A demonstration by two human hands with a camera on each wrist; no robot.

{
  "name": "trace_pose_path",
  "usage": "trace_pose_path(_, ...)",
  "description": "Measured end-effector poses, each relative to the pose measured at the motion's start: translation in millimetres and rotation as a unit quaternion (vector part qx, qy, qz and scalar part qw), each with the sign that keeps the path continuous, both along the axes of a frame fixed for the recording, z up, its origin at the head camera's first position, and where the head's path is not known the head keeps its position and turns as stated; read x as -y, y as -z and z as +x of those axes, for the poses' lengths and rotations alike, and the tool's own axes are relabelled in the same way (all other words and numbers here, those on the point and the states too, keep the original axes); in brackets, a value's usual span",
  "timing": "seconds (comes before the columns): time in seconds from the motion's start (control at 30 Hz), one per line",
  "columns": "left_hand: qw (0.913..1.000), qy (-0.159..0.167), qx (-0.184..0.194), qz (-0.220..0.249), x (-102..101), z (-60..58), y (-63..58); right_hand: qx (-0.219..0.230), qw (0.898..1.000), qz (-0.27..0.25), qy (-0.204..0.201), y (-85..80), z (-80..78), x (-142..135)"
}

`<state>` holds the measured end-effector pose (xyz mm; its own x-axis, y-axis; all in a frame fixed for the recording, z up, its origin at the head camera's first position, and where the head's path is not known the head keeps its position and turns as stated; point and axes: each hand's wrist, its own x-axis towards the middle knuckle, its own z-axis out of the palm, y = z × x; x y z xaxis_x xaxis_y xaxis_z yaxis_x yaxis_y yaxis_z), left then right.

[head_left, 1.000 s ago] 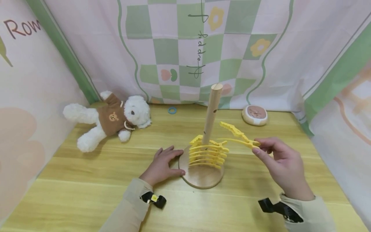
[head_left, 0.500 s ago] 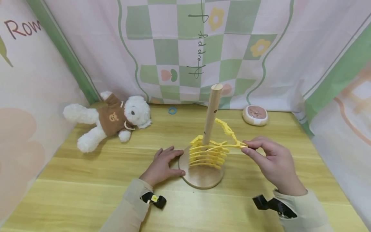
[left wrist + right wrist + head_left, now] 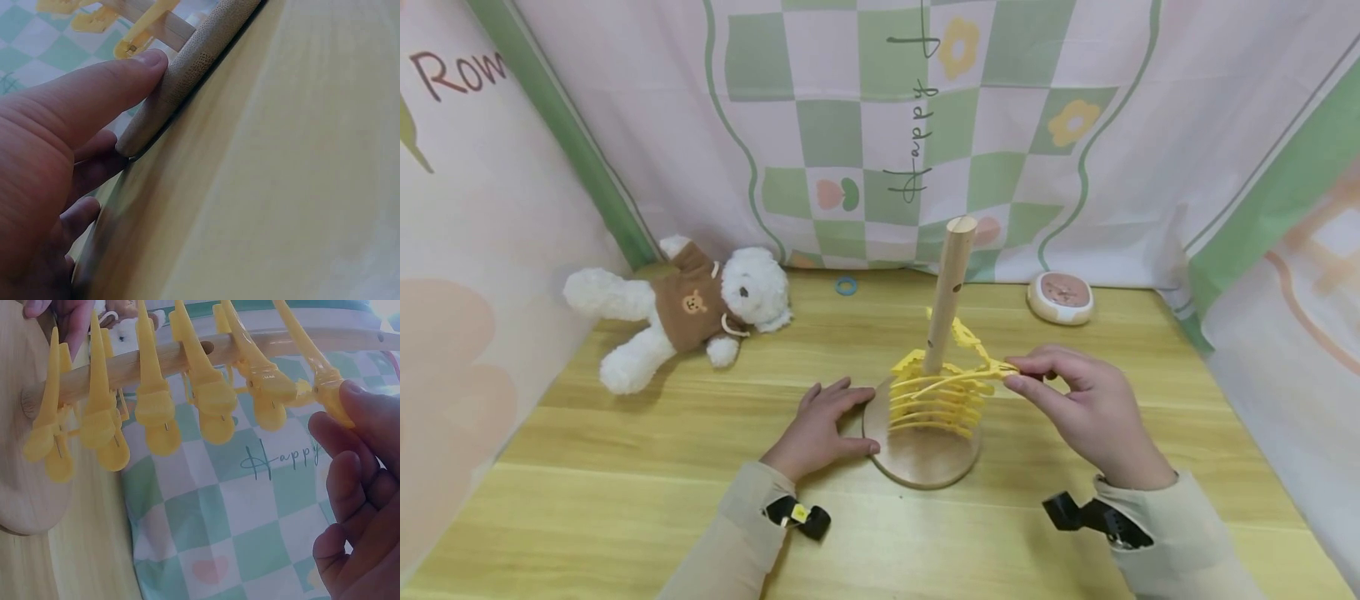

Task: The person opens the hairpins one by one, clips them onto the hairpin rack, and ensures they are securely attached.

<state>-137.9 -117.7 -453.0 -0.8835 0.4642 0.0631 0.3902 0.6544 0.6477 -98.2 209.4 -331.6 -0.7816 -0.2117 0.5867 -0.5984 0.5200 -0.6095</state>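
Note:
A round wooden base [image 3: 917, 462] carries an upright wooden post [image 3: 953, 275]. Several yellow alligator hair clips [image 3: 936, 417] sit stacked along the lower post. My right hand [image 3: 1090, 408] pinches the tail end of another yellow hair clip [image 3: 306, 344] between thumb and fingers. That clip's two arms are spread, one in front of the post and the toothed one reaching behind it, just above the stack. My left hand [image 3: 823, 425] rests at the left of the base with fingers spread, thumb and index fingertips at the rim, as the left wrist view [image 3: 125, 81] also shows.
A white plush toy [image 3: 700, 304] in a brown top lies at the back left. A small blue ring [image 3: 846, 286] is near the back edge. A rounded white and pink device [image 3: 1060, 297] stands at the back right. A patterned curtain [image 3: 895, 125] hangs behind the table.
My right hand has moved left with the pinched hair clip, bringing its spread arms from right of the post to either side of it. My left hand and the base have stayed still.

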Motion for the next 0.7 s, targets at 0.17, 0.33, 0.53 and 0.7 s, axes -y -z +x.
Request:
trace_pose_path(0.17,1.0,0.001,0.0,0.001,0.1,-0.3,-0.3,0.006,1.0,0.005,-0.015,-3.6,-1.3,4.7)
trace_pose_path(0.33,1.0,0.003,-0.002,0.005,-0.2,-0.4,-0.9,0.007,1.0,0.01,-0.028,-5.9,-2.7,8.8)
trace_pose_path(0.53,1.0,0.004,-0.003,0.002,0.0,0.0,-1.2,0.01,1.0,0.021,-0.021,-5.8,-5.2,12.3)
trace_pose_path(0.7,1.0,0.003,-0.001,0.005,0.4,0.1,-1.1,0.011,0.999,0.027,-0.017,-5.2,-7.2,13.4)
